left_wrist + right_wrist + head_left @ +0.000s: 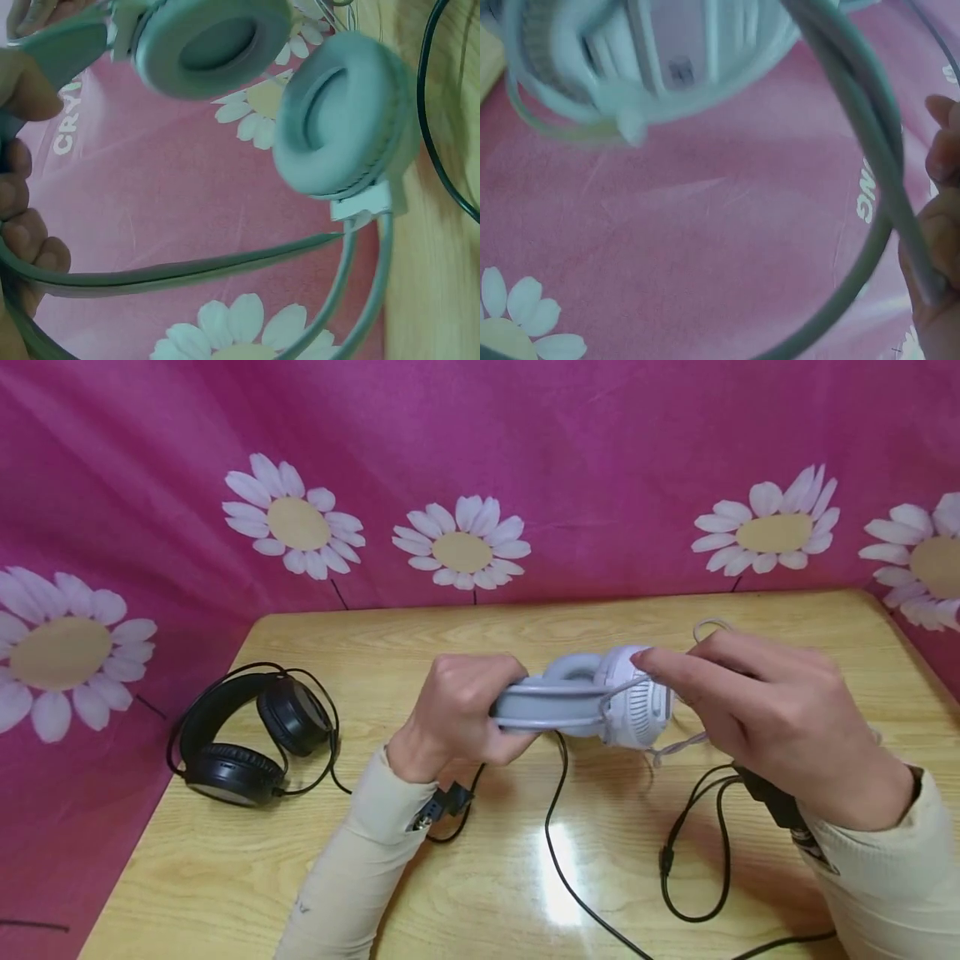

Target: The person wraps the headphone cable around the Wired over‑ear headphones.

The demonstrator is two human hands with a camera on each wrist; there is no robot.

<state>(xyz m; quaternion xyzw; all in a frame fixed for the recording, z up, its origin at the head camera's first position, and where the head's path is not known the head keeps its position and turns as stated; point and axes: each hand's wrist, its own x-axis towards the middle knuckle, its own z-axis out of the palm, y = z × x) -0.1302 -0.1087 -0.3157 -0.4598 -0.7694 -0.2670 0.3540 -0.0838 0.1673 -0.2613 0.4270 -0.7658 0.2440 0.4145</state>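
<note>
My left hand (468,706) grips the headband of white-grey headphones (551,708), held up over the table. In the left wrist view both cushioned ear cups (337,116) show, hanging apart from each other, with the left fingers (22,232) curled round the band. My right hand (780,718) is at the outer side of an ear cup (633,702), its forefinger right at the cup's edge. It pinches the headphones' grey cable (870,142), which runs into the fingers at the right of the right wrist view. Part of the cable trails below the cup.
Black headphones (240,739) lie at the table's left, their cord running towards the middle. A black cable (558,852) crosses the wooden table (337,893), and another loops (723,860) below my right hand. A pink cloth with daisies (600,460) hangs behind the table.
</note>
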